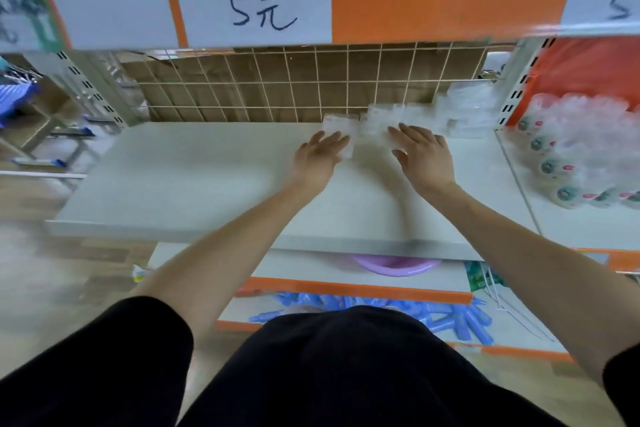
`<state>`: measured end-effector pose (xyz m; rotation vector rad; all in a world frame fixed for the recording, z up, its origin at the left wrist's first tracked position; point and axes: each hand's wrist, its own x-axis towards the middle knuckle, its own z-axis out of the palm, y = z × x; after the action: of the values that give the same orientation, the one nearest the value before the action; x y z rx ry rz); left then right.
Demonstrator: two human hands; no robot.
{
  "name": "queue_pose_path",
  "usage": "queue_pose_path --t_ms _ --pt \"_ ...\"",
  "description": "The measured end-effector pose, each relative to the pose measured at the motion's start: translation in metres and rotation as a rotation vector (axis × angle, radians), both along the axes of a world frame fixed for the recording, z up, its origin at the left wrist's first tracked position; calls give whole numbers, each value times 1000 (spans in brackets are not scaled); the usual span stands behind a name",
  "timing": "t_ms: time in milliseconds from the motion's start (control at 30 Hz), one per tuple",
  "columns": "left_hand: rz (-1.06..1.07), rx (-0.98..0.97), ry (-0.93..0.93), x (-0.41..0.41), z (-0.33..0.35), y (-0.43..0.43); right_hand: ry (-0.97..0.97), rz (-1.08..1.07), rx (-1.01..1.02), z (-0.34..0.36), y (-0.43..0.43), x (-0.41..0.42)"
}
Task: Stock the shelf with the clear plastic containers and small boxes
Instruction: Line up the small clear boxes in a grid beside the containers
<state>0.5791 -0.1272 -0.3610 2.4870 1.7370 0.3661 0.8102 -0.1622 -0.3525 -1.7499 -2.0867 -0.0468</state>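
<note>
Both my hands reach onto the white shelf (194, 177). My left hand (320, 158) lies flat, with straight fingers touching the left side of a clear plastic container (341, 130). My right hand (424, 158) is spread with straight fingers; its fingertips touch a second clear container (375, 123). More clear containers (464, 114) stand in a row along the wire grid back toward the right. The picture is blurred, so edges of the clear boxes are hard to tell.
A wire grid (277, 87) with cardboard behind closes the shelf's back. A price sign (252, 9) hangs above. Wrapped bottles (571, 156) fill the shelf to the right. Below are a purple basin (398, 267) and blue bottles (460, 319).
</note>
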Motion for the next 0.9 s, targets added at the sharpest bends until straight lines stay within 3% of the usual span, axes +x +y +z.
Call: queue_pose_path --t_ms 133,467,700,900 --pt "-40 -12 92 -17 8 -46 -25 13 -61 -4 -38 -15" --pt "-67 -92 43 -37 10 -112 -119 95 -89 -14 -108 -32" --pt "-108 -141 -14 -44 14 -105 -1 58 -282 -7 -116 -29" --pt "-126 -358 -43 -43 28 -83 84 -29 -464 9 -105 -35"
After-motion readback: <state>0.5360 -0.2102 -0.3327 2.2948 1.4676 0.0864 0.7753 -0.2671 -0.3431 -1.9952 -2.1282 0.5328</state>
